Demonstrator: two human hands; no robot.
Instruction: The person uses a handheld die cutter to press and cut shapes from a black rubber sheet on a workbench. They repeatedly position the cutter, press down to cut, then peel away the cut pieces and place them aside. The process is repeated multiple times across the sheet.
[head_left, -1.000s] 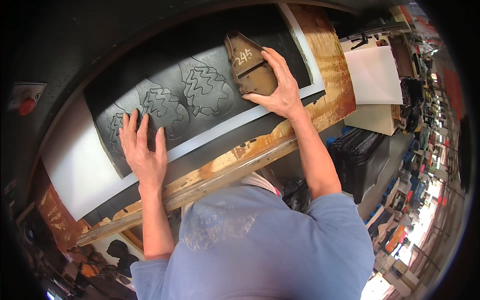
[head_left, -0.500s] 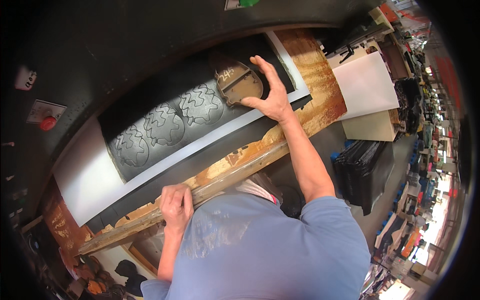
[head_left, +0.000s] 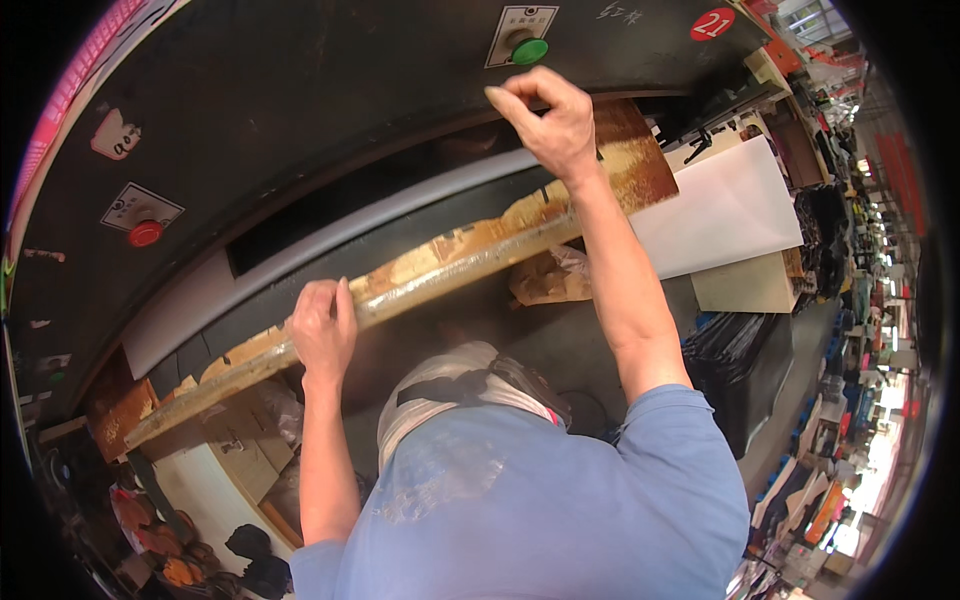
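My left hand (head_left: 322, 328) grips the worn front edge of a wooden board (head_left: 440, 262), its fingers curled over the rim. My right hand (head_left: 550, 118) is raised in front of the dark machine head (head_left: 350, 90), just below a green push button (head_left: 529, 51). Its fingers are curled in and nothing shows in them; it appears apart from the button. On the board lie a strip of black sheet (head_left: 410, 232) and a white sheet (head_left: 185, 310). The machine head hides most of what lies further back, where the metal cutting die was.
A red push button (head_left: 146, 233) sits on the machine's left. White paper (head_left: 715, 210) rests on a stand to the right, above a stack of black sheets (head_left: 740, 370). Dark and orange scraps (head_left: 165, 550) lie at the lower left.
My right hand has left the metal cutting die, moved up toward the green button and curled. My left hand has slid left along the board edge. The view has tilted, hiding the die and cut outlines.
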